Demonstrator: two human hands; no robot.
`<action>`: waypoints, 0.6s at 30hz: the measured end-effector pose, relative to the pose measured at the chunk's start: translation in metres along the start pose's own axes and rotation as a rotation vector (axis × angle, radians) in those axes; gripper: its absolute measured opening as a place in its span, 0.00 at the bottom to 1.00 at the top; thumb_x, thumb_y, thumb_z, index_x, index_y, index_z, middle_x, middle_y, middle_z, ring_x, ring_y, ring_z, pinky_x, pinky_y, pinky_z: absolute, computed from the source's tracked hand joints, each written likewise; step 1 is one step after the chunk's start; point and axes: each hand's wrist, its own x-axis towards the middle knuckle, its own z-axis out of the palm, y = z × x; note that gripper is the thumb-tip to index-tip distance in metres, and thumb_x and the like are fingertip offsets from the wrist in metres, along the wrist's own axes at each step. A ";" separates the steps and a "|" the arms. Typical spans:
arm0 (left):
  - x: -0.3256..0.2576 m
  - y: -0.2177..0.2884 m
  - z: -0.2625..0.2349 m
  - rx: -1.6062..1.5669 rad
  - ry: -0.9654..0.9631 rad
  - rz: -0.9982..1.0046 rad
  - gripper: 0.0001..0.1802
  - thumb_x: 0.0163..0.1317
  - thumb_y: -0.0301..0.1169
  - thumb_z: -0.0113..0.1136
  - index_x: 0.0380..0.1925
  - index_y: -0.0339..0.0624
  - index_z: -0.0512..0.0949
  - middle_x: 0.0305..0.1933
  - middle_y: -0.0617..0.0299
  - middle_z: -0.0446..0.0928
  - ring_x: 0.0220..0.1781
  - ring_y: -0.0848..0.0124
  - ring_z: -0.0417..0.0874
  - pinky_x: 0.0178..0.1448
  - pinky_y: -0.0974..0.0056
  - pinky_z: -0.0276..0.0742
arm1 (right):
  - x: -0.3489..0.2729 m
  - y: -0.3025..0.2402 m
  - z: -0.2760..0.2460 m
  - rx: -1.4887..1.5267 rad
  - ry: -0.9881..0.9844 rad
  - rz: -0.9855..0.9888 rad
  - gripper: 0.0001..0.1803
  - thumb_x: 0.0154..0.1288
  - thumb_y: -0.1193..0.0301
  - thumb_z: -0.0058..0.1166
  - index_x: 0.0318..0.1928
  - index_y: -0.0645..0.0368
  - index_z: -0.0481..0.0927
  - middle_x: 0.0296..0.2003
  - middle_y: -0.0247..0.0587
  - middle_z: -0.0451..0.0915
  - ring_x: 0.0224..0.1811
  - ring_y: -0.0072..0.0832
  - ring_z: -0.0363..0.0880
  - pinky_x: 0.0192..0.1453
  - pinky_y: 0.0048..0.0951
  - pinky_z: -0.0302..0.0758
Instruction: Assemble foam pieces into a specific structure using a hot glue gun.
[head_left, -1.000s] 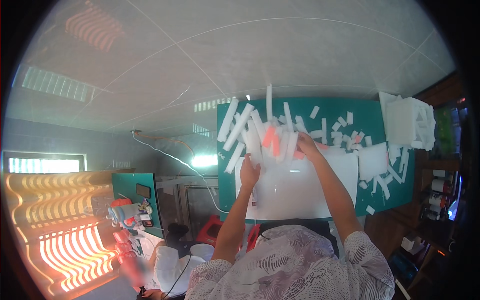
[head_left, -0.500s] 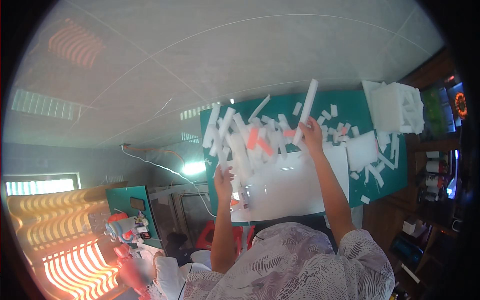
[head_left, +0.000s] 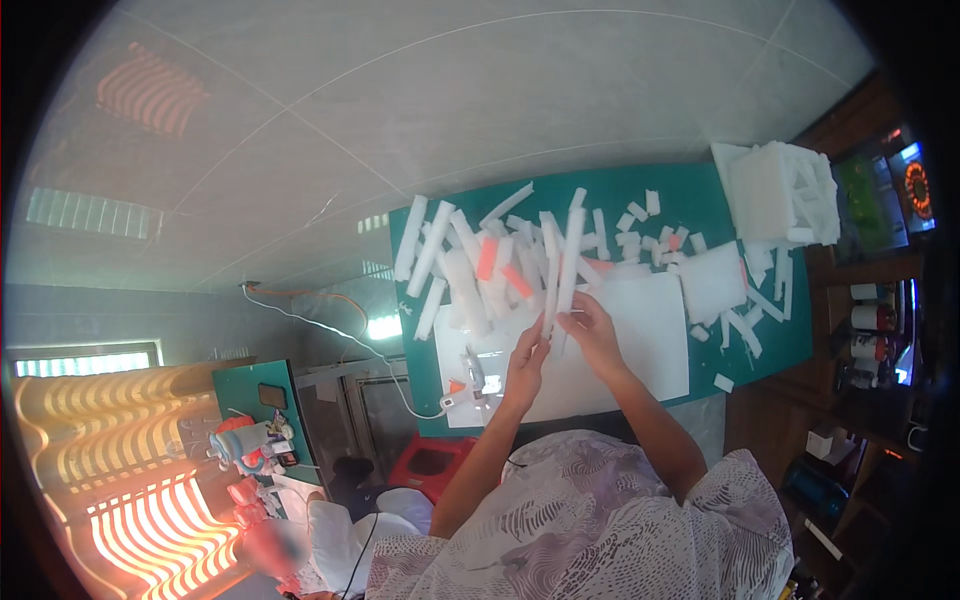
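Observation:
Above the near edge of a foam pile, my two hands hold white foam strips upright, close side by side. My left hand (head_left: 527, 365) is closed around the lower end of the left foam strip (head_left: 551, 265). Pinched in the fingers of my right hand (head_left: 594, 338) is the right, longer foam strip (head_left: 571, 250). Whether the strips touch along their length I cannot tell. Beneath lies a white board (head_left: 640, 340) on a green tabletop (head_left: 610, 180). Loose white strips (head_left: 428, 250) and a few pink foam pieces (head_left: 487, 258) are heaped behind the hands.
A white foam framework (head_left: 785, 195) stands at the back right, near a thick foam block (head_left: 713, 282). By my left forearm lies a pale tool (head_left: 474, 372) with a white corded box (head_left: 457, 398). A red stool (head_left: 430, 465) is below; another person (head_left: 335, 535) sits lower left.
Both hands have come together at the middle, my left moving right and my right moving left and nearer. Their strips now stand side by side. The pale tool has come into view.

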 end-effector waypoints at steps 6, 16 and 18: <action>-0.019 0.007 0.022 0.056 -0.086 0.027 0.29 0.66 0.25 0.49 0.67 0.46 0.58 0.55 0.64 0.69 0.54 0.76 0.69 0.57 0.70 0.66 | -0.023 -0.008 -0.026 0.084 -0.105 0.077 0.25 0.60 0.69 0.59 0.55 0.67 0.68 0.45 0.42 0.75 0.45 0.27 0.76 0.49 0.28 0.73; -0.075 0.029 0.077 0.109 -0.271 -0.068 0.39 0.58 0.18 0.56 0.69 0.47 0.54 0.61 0.64 0.66 0.56 0.77 0.67 0.52 0.71 0.70 | -0.043 -0.033 -0.105 0.310 -0.333 0.245 0.31 0.65 0.60 0.51 0.64 0.58 0.59 0.55 0.43 0.71 0.57 0.35 0.70 0.58 0.36 0.68; -0.088 0.032 0.087 0.066 -0.286 -0.078 0.38 0.58 0.19 0.55 0.69 0.47 0.55 0.61 0.64 0.66 0.54 0.77 0.68 0.49 0.71 0.72 | -0.037 -0.048 -0.122 0.633 -0.476 0.205 0.34 0.66 0.58 0.49 0.67 0.56 0.55 0.60 0.45 0.67 0.62 0.38 0.66 0.61 0.38 0.65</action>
